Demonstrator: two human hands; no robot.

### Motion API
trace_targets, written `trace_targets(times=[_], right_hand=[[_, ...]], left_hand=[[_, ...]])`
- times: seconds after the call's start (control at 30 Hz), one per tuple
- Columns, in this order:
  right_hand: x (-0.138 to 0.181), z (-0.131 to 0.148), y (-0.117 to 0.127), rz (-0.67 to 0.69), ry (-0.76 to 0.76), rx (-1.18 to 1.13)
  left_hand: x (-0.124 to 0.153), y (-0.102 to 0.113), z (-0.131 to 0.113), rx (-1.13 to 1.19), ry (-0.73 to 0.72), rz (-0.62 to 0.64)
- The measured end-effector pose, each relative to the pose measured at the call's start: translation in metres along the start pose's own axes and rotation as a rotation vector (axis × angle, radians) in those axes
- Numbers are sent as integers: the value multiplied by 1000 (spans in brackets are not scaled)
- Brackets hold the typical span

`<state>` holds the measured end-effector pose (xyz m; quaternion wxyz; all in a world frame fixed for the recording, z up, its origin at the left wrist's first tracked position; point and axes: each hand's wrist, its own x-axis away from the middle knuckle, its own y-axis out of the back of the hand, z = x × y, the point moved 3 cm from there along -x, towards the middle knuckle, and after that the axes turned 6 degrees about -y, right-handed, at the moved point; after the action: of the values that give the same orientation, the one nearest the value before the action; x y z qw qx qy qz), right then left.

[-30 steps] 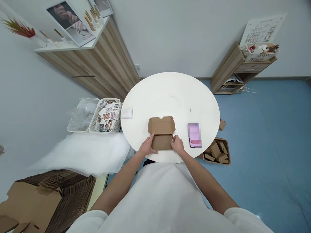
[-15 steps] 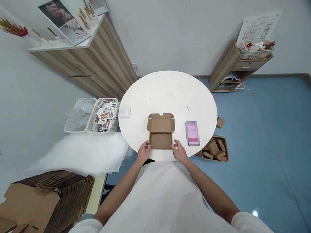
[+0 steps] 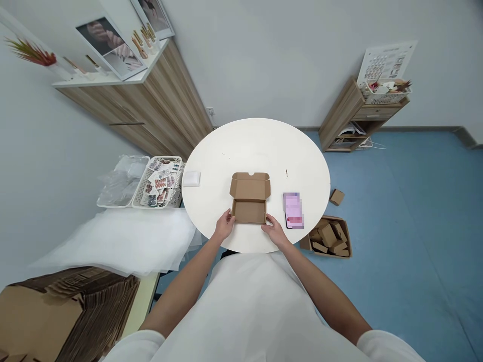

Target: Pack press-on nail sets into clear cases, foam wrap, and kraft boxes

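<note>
A small brown cardboard box [image 3: 249, 211] stands near the front of the round white table [image 3: 260, 146], its lid [image 3: 250, 186] raised and tilted back with the side flaps out. Nothing lies inside the box. My left hand [image 3: 225, 224] grips the box's left front corner between thumb and fingers. At the right front corner, my right hand [image 3: 274, 230] holds it in the same way. To the right of that hand lies a phone [image 3: 293, 210] with a blurred pink screen. A small white packet [image 3: 191, 178] rests at the table's left edge.
Left of the table stand a white basket of printed cards [image 3: 160, 182], a tray of clear bags [image 3: 123, 181], white sheets [image 3: 124, 236] and a stack of flattened cartons [image 3: 75, 317]. A carton of small boxes [image 3: 328, 237] sits on the floor at right.
The box and both hands have shifted slightly away from my body on the table. My right fingers have closed in against the box's corner. The camera view has also tilted.
</note>
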<state>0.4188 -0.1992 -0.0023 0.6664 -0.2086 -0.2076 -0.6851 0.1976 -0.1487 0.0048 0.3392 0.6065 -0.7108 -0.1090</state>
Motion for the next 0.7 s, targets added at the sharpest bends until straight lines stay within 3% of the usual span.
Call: trace_targets(times=[0.33, 0.43, 0.6, 0.7], right_hand=[[3, -5, 3, -21, -9, 63], [5, -4, 2, -89, 27, 68], [24, 4, 7, -277, 177, 138], [37, 17, 0, -279, 271, 229]], left_hand=[[13, 4, 12, -37, 30, 9], [19, 11, 22, -55, 48, 9], [22, 36, 45, -44, 107, -2], [13, 61, 58, 4, 155, -81]])
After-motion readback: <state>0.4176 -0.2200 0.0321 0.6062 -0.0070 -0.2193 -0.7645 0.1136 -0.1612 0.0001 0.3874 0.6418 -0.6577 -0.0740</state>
